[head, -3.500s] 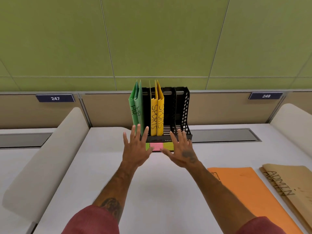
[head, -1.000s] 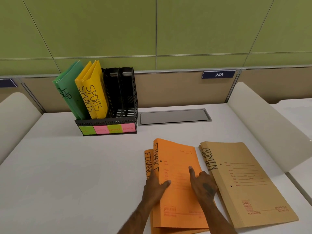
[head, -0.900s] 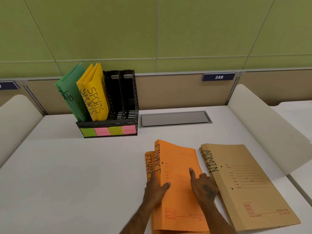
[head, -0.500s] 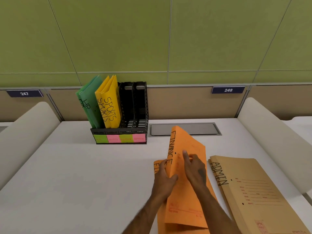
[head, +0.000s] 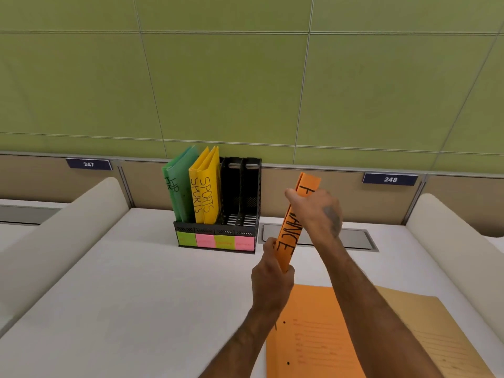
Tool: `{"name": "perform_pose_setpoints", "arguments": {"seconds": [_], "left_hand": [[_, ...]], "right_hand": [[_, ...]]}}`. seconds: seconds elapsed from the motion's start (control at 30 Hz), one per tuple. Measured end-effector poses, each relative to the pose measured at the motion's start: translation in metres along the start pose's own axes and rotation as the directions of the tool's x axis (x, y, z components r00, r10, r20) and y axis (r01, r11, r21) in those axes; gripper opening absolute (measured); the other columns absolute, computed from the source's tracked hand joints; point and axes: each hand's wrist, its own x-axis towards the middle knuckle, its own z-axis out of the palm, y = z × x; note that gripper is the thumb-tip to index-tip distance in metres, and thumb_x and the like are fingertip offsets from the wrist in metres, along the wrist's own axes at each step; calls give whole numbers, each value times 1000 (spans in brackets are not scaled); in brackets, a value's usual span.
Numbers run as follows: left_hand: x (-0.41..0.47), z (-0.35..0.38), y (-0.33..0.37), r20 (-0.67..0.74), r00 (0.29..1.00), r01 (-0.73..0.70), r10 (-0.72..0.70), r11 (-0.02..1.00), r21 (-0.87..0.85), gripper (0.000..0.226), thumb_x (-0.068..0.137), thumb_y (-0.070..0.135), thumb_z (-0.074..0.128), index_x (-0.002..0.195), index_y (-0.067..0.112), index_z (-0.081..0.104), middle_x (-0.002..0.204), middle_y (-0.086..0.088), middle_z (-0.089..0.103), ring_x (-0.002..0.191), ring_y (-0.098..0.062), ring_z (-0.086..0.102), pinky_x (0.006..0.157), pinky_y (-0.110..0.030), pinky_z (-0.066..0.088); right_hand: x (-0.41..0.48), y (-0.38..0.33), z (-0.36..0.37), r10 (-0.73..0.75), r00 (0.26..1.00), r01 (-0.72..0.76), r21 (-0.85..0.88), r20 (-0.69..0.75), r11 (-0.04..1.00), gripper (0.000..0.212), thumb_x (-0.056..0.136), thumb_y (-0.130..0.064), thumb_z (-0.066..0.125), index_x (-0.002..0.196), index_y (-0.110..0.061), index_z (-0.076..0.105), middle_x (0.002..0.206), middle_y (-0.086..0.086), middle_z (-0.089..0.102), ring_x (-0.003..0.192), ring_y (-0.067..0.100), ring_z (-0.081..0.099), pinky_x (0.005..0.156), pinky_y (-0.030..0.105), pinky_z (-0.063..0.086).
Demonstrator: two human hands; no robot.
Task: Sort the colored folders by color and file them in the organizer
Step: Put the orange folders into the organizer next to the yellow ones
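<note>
"What's filed in the organizer so far?"

"It's a black mesh rack, upright, with green and pink sticky notes along its front. Two green folders marked HR lean in its leftmost slot. Two yellow folders marked SPORTS are in the slot beside them."

"And the one being held?"

"That's an orange folder, lettered down its spine. It's just right of the organizer, off the worktop, edge-on, its top tilted away to the right. The left hand grips its lower end and the right hand its upper part."

"Any others?"

"A second orange folder lies flat, nearer us than the organizer and to its right. A tan folder lies flat further right."
</note>
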Motion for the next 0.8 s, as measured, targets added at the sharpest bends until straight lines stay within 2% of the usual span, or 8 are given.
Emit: {"name": "perform_pose_setpoints", "arguments": {"seconds": [0.2, 0.37, 0.43, 0.53, 0.6, 0.67, 0.8], "left_hand": [[10, -25, -16, -69, 993, -92, 97, 993, 77, 83, 79, 18, 81, 134, 28, 20, 126, -11, 64, 100, -29, 71, 81, -41, 59], [30, -49, -37, -62, 986, -151, 155, 987, 64, 82, 85, 18, 75, 139, 30, 14, 137, -12, 53, 114, -27, 61, 88, -39, 57], [41, -57, -47, -66, 983, -165, 169, 984, 64, 83, 85, 15, 75, 140, 30, 14, 137, -13, 53, 116, -26, 60, 89, -39, 57], [58, -68, -62, -61, 975, -208, 213, 975, 76, 87, 84, 8, 74, 143, 27, 12, 138, -15, 52, 116, -28, 60, 89, -41, 57], [70, -74, -73, -61, 966, -249, 253, 966, 62, 89, 84, 6, 73, 144, 26, 12, 142, -17, 49, 120, -29, 59, 90, -41, 57], [83, -79, -82, -58, 955, -287, 290, 957, 47, 88, 84, 7, 73, 145, 25, 12, 145, -17, 47, 123, -29, 58, 91, -42, 57], [112, -90, -95, -10, 940, -341, 341, 939, -31, 83, 89, 16, 70, 148, 24, 11, 148, -14, 43, 129, -25, 52, 96, -40, 54]], "right_hand": [[-15, -28, 9, -59, 998, 55, 167, 19, 984, 37, 78, -45, 66, 54, -23, 48, 52, -7, 54, 48, 10, 55, 46, 20, 37], [-27, -53, 22, -194, 981, 195, 190, -21, 962, 43, 79, -43, 65, 50, -24, 40, 41, -12, 41, 32, -1, 46, 32, 9, 26], [-28, -65, 29, -190, 981, 181, 173, 37, 968, 43, 79, -45, 64, 50, -23, 41, 41, -12, 44, 33, 1, 46, 37, 12, 30], [-26, -80, 40, -152, 977, 128, 156, 148, 979, 39, 78, -48, 64, 53, -22, 49, 52, -9, 58, 49, 9, 57, 49, 21, 40], [-26, -90, 49, -137, 977, 110, 164, 166, 980, 35, 79, -47, 66, 57, -22, 54, 57, -7, 64, 53, 11, 63, 50, 21, 42], [-26, -100, 58, -124, 981, 96, 189, 146, 977, 32, 78, -44, 67, 57, -22, 55, 56, -7, 64, 51, 10, 64, 47, 18, 41], [-20, -119, 76, -116, 993, 111, 209, 10, 972, 40, 78, -37, 66, 49, -22, 43, 46, -11, 49, 40, 6, 47, 42, 17, 32]]}}
